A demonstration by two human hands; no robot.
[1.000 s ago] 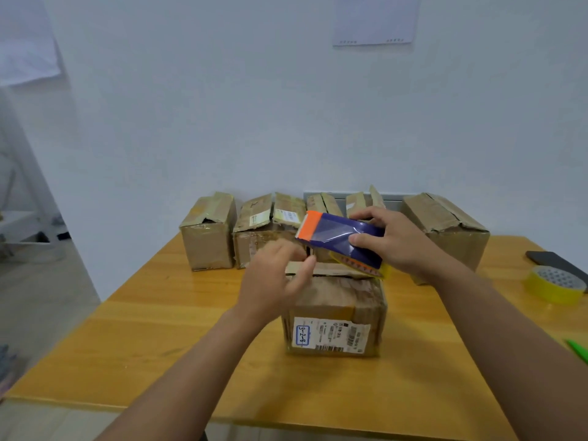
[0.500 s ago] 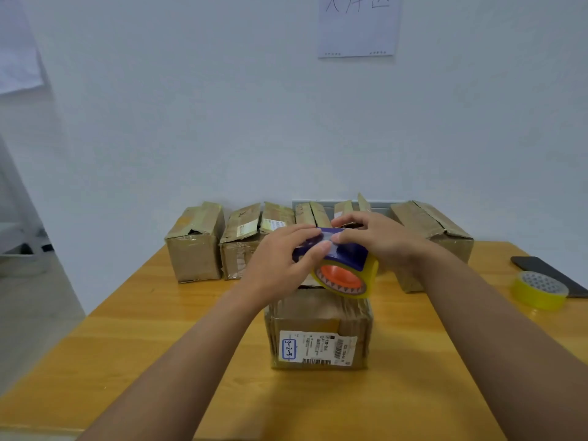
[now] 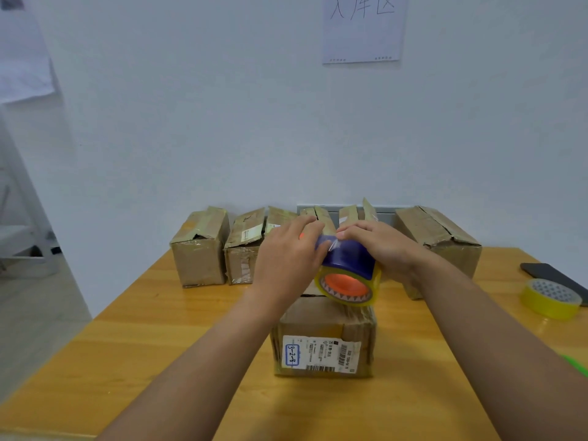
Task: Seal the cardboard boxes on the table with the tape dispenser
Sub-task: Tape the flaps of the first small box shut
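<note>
Tape dispenser [image 3: 348, 272]: blue shell over a yellowish roll with an orange core, held in the air just above the near cardboard box [image 3: 324, 340], roll face turned toward the camera. Right hand [image 3: 381, 249] grips the shell from the right, fingers curled over its top. Left hand [image 3: 288, 259] is curled against the left end, thumb and fingertips pinching at the clear tape end on top of the shell. Both hands sit close together on the dispenser.

Near box stands alone at mid-worktop, shipping label on its front face, top flaps partly hidden behind the dispenser. Bare worktop [image 3: 159, 338] lies open to its left, front and right.

Back edge: a row of boxes along the wall. Leftmost box [image 3: 200, 246] at the back-left corner, second box [image 3: 245, 246] just beside it, further flaps showing behind the hands, larger box [image 3: 445, 240] at back right. Several tops gape or stand up.

Right edge: spare yellow tape roll [image 3: 552, 299] lying flat, a dark phone [image 3: 553, 275] just behind it, a green object [image 3: 574, 364] cut off by the frame.

Wall above carries a paper notice [image 3: 364, 27].
</note>
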